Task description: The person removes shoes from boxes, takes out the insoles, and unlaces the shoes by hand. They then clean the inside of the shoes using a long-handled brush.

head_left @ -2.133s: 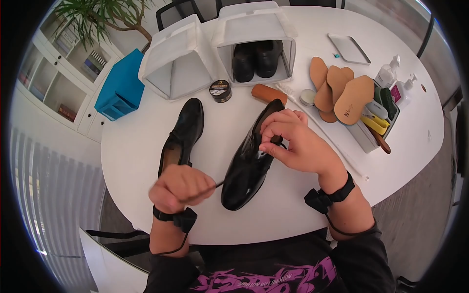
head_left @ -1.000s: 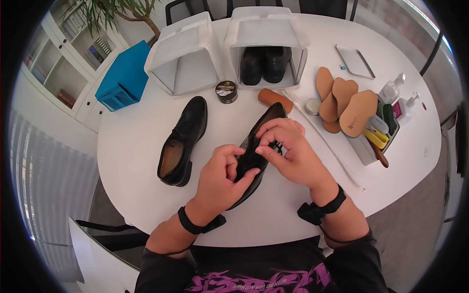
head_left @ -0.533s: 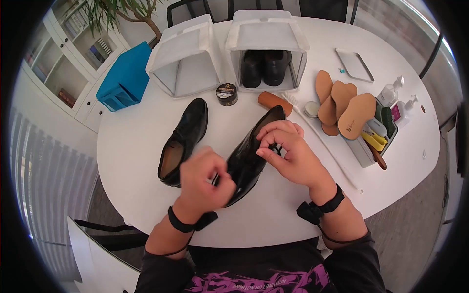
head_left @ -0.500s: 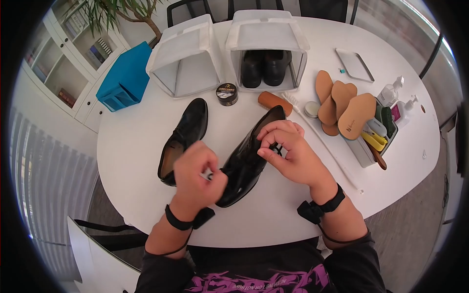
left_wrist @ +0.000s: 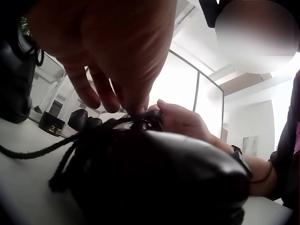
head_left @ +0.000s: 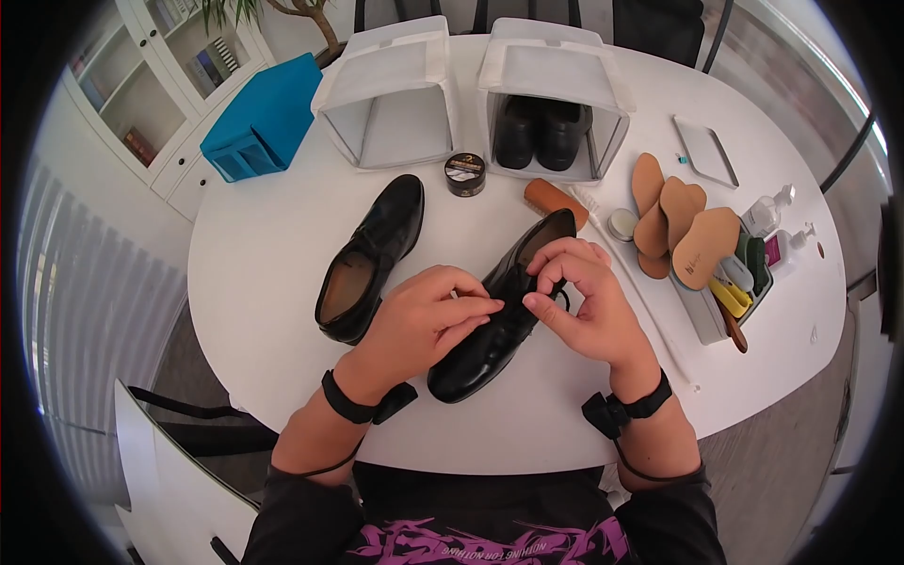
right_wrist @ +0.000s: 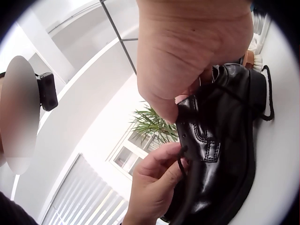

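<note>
A glossy black dress shoe [head_left: 490, 334] lies on the white table [head_left: 264, 311], toe towards me. My left hand [head_left: 485, 303] reaches over its vamp and pinches the black shoelace [right_wrist: 180, 161] at the eyelets. My right hand [head_left: 546, 284] steadies the shoe's throat and pinches a loop of the same shoelace [head_left: 562, 299]. In the left wrist view my left fingertips [left_wrist: 129, 103] meet the lacing on the shoe [left_wrist: 159, 178], and a loose lace end [left_wrist: 28, 152] trails on the table. The matching black shoe [head_left: 372, 254] sits to the left.
At the back stand an empty clear shoe box [head_left: 391, 113] and another box [head_left: 603, 141] holding a black pair. A polish tin [head_left: 464, 173], a brown brush [head_left: 556, 201], tan insoles [head_left: 683, 226], an organiser [head_left: 708, 315] of bottles and tools, and a blue bin [head_left: 264, 118] surround the work.
My left hand pulled the lace out to the left, then came back and now pinches it at the eyelets. The right hand stayed on the shoe.
</note>
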{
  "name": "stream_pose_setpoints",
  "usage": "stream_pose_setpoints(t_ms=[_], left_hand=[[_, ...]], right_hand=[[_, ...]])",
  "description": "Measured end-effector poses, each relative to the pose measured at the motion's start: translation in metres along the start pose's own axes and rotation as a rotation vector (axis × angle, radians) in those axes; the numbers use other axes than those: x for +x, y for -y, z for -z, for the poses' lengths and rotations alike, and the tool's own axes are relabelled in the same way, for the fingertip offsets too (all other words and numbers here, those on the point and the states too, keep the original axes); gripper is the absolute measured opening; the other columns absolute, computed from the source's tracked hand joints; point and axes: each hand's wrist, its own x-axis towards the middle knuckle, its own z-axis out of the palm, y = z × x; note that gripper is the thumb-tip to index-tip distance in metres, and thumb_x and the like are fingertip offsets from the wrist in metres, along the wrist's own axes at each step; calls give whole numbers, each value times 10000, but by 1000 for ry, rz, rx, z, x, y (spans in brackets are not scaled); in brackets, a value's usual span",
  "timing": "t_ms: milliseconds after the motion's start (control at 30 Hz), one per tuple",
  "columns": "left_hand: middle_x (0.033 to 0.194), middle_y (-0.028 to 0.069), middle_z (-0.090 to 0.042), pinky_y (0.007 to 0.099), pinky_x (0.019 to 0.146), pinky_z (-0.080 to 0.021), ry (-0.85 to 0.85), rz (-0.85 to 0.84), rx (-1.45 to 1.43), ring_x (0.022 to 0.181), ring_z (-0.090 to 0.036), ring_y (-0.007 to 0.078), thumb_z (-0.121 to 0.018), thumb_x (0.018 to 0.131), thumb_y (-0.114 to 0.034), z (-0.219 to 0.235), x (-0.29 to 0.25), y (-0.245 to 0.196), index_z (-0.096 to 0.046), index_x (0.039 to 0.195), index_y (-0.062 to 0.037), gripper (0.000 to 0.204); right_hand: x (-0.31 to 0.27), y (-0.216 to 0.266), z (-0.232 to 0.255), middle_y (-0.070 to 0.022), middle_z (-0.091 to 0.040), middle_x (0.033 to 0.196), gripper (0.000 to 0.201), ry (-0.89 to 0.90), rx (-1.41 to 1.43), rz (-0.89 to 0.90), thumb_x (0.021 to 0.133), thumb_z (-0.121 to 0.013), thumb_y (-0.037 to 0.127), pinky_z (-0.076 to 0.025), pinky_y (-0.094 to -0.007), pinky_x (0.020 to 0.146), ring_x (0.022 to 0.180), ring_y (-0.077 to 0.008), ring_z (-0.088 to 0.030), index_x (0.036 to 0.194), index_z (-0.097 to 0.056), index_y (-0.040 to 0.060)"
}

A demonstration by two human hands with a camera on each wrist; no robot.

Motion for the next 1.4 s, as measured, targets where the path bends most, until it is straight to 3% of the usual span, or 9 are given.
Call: stream_pose_setpoints(t_ms=[67,267,400,467,567,967,1167,1300,1400], left_hand=[[1128,46,-797,360,777,-620,5,-100,41,984,-779,227,-972,975,-51,0,2,1,-905,1147,-71,186],[1107,42,-785,378,761,-613,-64,-144,140,974,-785,243,-966,957,-61,-8,2,-5,-830,1021,-64,150],[1147,31,-757,387,742,-608,-48,-135,145,953,-775,263,-908,1007,-68,-11,5,-6,-778,1100,-89,160],[1204,45,-724,410,788,-610,61,28,26,998,-763,293,-866,1041,-54,-12,0,-7,-723,1147,-81,180],[1239,112,-698,421,879,-614,136,35,-67,1022,-737,325,-821,1054,11,-10,-1,-5,-713,1187,-56,184],[1234,124,-676,431,949,-595,303,142,-245,1094,-708,342,-795,1100,-5,6,-1,-2,-663,1187,-29,160],[1211,133,-700,438,905,-611,211,11,-51,997,-727,358,-773,1101,22,-4,0,-21,-666,1194,-33,152],[1155,143,-719,442,863,-604,160,8,-13,941,-733,366,-767,1095,32,-6,-3,-15,-669,1194,-36,155],[1052,124,-720,432,825,-582,152,156,-135,905,-719,363,-794,1048,24,-7,-8,-19,-672,1182,-40,192]], right_hand=[[0,0,0,-11,-759,1254,254,2,6,-2,991,-947,140,-295,-467,1252,1198,-211,-654,947,-697,145],[0,1,-1,-9,-758,1248,250,-8,-10,0,992,-950,143,-305,-463,1233,1168,-210,-650,949,-703,143],[0,1,-1,-5,-769,1247,251,1,-24,2,1001,-957,147,-308,-465,1239,1174,-208,-666,954,-711,143],[0,-2,-1,-2,-774,1245,251,2,-35,12,1005,-958,148,-311,-466,1243,1178,-206,-673,955,-712,142],[1,-5,1,5,-783,1240,244,18,-35,38,1013,-955,142,-317,-465,1251,1192,-204,-682,960,-717,141],[0,-11,-2,20,-774,1267,208,29,33,86,1044,-930,133,-303,-471,1264,1198,-190,-679,1038,-723,144],[-1,-8,-11,6,-757,1272,225,-16,-78,62,1045,-938,156,-299,-511,1275,1226,-223,-666,1051,-713,143],[-1,-8,-13,-10,-762,1263,246,-73,-157,52,1033,-953,175,-318,-518,1262,1200,-246,-680,1058,-712,133],[-1,-8,-14,-17,-766,1254,254,-87,-175,55,1027,-959,181,-327,-519,1254,1188,-249,-687,1061,-713,125]])
